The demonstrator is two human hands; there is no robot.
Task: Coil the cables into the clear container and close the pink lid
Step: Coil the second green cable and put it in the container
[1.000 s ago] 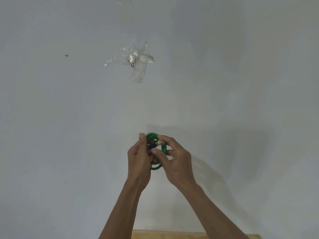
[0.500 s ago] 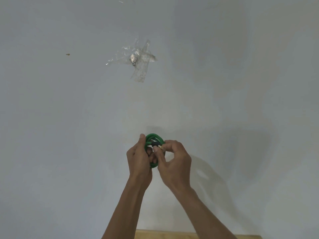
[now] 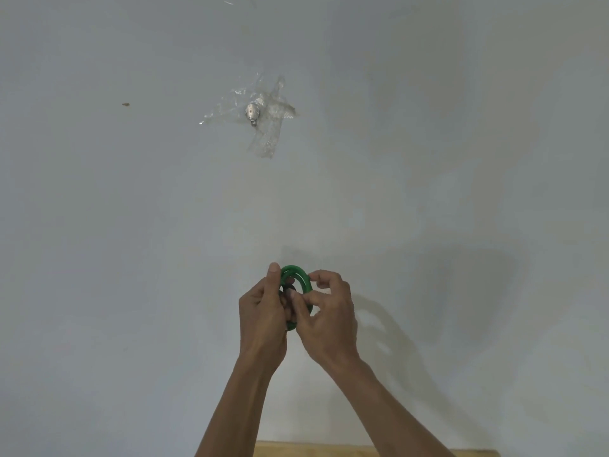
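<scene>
Both hands around green cable (image 3: 296, 275)

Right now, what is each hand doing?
Left hand: grips the coiled green cable.
Right hand: pinches the same coil.

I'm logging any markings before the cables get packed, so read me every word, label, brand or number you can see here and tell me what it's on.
None: no readable text shows in this view.
green cable, coiled and held by left hand and right hand: no print visible.
clear tape over a small metal fitting on the wall: no lettering legible.
</scene>
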